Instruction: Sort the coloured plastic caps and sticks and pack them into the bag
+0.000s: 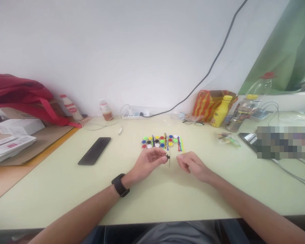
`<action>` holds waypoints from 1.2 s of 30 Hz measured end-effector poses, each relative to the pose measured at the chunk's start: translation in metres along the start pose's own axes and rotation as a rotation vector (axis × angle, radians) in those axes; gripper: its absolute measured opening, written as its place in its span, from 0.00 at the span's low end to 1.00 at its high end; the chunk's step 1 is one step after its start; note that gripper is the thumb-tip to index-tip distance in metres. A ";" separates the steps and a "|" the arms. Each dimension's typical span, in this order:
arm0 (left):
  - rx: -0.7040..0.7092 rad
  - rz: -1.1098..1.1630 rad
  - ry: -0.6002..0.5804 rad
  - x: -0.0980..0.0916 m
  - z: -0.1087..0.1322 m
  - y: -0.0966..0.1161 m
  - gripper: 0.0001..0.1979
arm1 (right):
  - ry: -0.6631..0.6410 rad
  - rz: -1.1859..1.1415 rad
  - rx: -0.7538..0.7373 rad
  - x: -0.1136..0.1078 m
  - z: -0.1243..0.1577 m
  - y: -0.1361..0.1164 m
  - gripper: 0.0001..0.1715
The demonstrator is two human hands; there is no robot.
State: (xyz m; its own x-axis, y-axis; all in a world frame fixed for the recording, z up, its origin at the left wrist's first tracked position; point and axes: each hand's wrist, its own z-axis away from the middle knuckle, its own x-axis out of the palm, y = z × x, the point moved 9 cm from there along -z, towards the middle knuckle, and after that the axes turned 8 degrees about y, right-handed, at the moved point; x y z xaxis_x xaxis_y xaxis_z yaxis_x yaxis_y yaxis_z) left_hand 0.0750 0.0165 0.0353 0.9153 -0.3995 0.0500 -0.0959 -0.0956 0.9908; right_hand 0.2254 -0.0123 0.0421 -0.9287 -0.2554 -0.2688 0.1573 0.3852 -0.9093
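- Pinching a small dark piece (168,157) between thumb and fingertips, the left hand (148,164) has only a narrow hold; a slight twist or a damp fingertip could let it slip onto the bench (142,203) below.
- Standing upright between the two hands, a thin part (169,163) shows at the piece; whether it is a strip or a plate seen edge-on, I cannot tell; a sideways knock from the right could bend it or push it loose.
- Hanging just right of that part, apart from it, the right hand (194,166) has its fingers curled in; whether they hold anything, I cannot tell; pressing in off-centre could tilt the piece in the left fingertips.
- Lying just beyond the hands, the coloured discs (162,138) sit close together, with thin sticks (179,145) at their right end; a knuckle reaching forward could scatter them, and a dropped dark piece could be lost among them.
- Resting left of the left hand, the phone (94,151) is well apart; only a wide elbow swing seems likely to nudge it.
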 end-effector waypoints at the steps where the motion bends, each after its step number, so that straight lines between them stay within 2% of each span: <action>1: 0.000 0.000 0.003 0.000 0.000 0.000 0.16 | 0.048 -0.001 -0.006 -0.005 -0.001 -0.001 0.38; 4: -0.001 0.008 0.010 0.000 0.000 0.000 0.16 | 0.158 0.007 -0.027 -0.014 -0.004 -0.004 0.30; 7: 0.008 0.003 0.009 0.001 0.000 0.002 0.16 | 0.179 -0.049 -0.009 -0.012 -0.004 -0.006 0.20; 11: 0.023 -0.021 0.000 0.001 0.001 0.002 0.15 | 0.154 -0.097 0.005 -0.005 -0.005 -0.007 0.16; 16: 0.030 -0.023 -0.014 0.003 0.002 0.001 0.15 | 0.160 -0.043 0.007 -0.004 -0.007 -0.004 0.13; 24: 0.031 -0.018 0.002 0.004 0.002 0.005 0.15 | 0.176 -0.059 0.015 -0.008 -0.005 0.000 0.13; 26: 0.036 -0.024 0.021 0.003 0.001 0.007 0.16 | 0.193 -0.066 0.063 -0.009 -0.006 0.008 0.18; 30: 0.044 -0.047 0.060 -0.001 0.001 0.008 0.16 | 0.214 -0.162 0.171 -0.009 -0.006 0.020 0.34; 32: 0.046 -0.052 0.068 -0.003 0.001 0.006 0.16 | 0.222 -0.219 0.213 -0.008 -0.005 0.022 0.35; 34: 0.055 -0.052 0.071 -0.004 0.000 0.006 0.16 | 0.171 -0.231 0.262 -0.005 -0.004 0.023 0.25; 35: 0.061 -0.052 0.072 -0.004 0.000 0.006 0.15 | 0.110 -0.230 0.286 0.000 -0.003 0.023 0.25; 36: 0.065 -0.053 0.072 -0.004 0.000 0.006 0.15 | 0.042 -0.230 0.303 0.004 -0.002 0.022 0.31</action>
State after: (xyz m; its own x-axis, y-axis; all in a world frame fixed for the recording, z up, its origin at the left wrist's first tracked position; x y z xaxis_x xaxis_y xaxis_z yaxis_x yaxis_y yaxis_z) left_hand 0.0704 0.0175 0.0412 0.9452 -0.3263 0.0091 -0.0697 -0.1743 0.9822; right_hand 0.2241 -0.0034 0.0220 -0.9632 -0.2658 -0.0390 0.0291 0.0411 -0.9987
